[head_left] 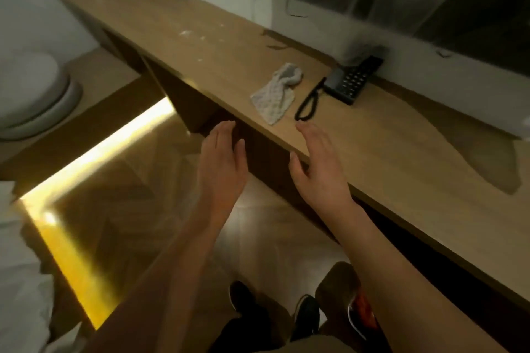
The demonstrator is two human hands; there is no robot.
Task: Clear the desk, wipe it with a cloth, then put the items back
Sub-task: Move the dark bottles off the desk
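Entry: our left hand (223, 152) and right hand (318, 163), both released, grasping nothing. Risk: lifting the crumpled white waffle cloth (275, 94) could snag the black corded telephone's (352, 79) coiled cord just beside it on the long wooden desk (401, 157).

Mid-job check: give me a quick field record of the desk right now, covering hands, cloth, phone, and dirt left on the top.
left hand: open, fingers straight, holds nothing, in front of the desk edge
right hand: open, holds nothing, over the front edge of the desk
cloth: white, crumpled, lying on the desk, untouched, beside the phone cord
phone: black, at the back of the desk by the wall, coiled cord trailing forward
white specks: on the desk top, left of the cloth
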